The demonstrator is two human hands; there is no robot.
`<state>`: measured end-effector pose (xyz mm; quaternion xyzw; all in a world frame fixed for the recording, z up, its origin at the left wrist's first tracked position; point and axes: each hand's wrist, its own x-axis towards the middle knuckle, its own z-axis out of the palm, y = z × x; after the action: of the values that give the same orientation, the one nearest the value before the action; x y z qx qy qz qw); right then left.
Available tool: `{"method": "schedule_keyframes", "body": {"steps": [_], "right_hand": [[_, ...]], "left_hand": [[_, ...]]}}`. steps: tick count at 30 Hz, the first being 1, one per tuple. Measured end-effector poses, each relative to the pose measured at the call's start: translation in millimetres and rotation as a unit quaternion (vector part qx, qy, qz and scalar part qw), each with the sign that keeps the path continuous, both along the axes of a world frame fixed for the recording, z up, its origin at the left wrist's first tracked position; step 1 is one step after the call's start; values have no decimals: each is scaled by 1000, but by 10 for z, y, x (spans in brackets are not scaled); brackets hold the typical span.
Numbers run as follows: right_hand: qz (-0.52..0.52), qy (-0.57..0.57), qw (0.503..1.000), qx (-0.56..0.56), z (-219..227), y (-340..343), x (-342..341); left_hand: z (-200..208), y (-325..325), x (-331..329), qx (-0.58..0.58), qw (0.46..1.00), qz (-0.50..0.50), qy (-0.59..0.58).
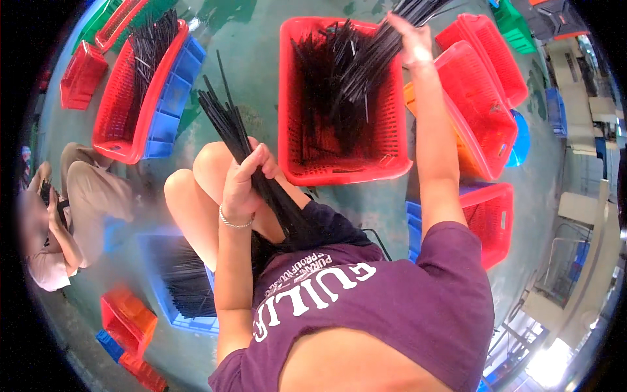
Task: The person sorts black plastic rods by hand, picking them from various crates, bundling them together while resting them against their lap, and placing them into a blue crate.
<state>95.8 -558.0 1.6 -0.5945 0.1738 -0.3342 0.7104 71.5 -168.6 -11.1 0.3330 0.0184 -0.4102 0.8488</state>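
Note:
My left hand point(245, 179) is closed round a bundle of long, thin black strips point(225, 121). The bundle slants over my lap, its upper ends fanning out and its lower end against my shirt. Reaching forward at the far right, my right hand point(413, 44) grips a thicker bundle of similar black strips point(375, 62); the thumb side is partly hidden. That bundle tilts over the red basket point(346, 173), its lower ends above the strips inside. More loose black strips point(333, 55) lie jumbled in this basket. The exact kind of strip cannot be made out.
Left of me stands a red basket point(108, 140) of black strips, beside a blue crate point(171, 98). A blue bin point(157, 261) near my left elbow holds more strips. Red baskets point(480, 98) stand at right. Another person point(91, 189) sits at the far left.

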Motion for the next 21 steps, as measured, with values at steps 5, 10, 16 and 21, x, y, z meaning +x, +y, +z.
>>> {"method": "schedule_keyframes", "body": {"steps": [5, 10, 16, 21], "right_hand": [[-49, -85, 995, -36, 530, -33, 31], [-52, -66, 996, 12, 643, -76, 19], [56, -66, 980, 181, 485, -155, 80], [63, 62, 971, 221, 346, 208, -76]], "left_hand": [[197, 201, 31, 29, 996, -4, -89], [391, 282, 142, 7, 994, -27, -109], [305, -304, 470, 97, 988, -88, -79], [447, -645, 657, 94, 981, -86, -146]]}}
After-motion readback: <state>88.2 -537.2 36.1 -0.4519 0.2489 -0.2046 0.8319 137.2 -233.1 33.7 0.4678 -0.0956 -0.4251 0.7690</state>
